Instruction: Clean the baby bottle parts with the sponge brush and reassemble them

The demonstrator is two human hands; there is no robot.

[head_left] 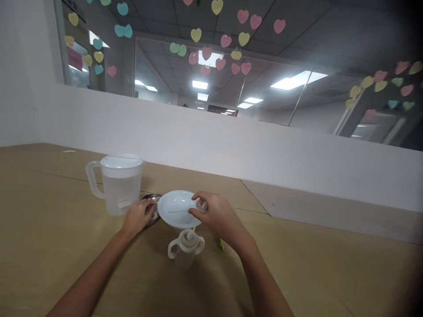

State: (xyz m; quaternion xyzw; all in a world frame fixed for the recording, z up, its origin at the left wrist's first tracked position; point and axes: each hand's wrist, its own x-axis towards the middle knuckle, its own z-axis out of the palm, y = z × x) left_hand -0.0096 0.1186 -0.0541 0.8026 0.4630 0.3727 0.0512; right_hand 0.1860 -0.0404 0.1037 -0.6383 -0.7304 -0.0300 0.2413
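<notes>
My right hand hovers over the right edge of a white plate and pinches a small clear cap between thumb and fingers. My left hand rests curled on a small metal bowl just left of the plate. A translucent two-handled sippy cup stands on the table in front of the plate, between my arms. A clear plastic pitcher with a white lid stands to the left of the bowl.
A tan wooden table runs to a low white partition wall. A small green object lies by my right wrist. Glass panes above carry paper hearts.
</notes>
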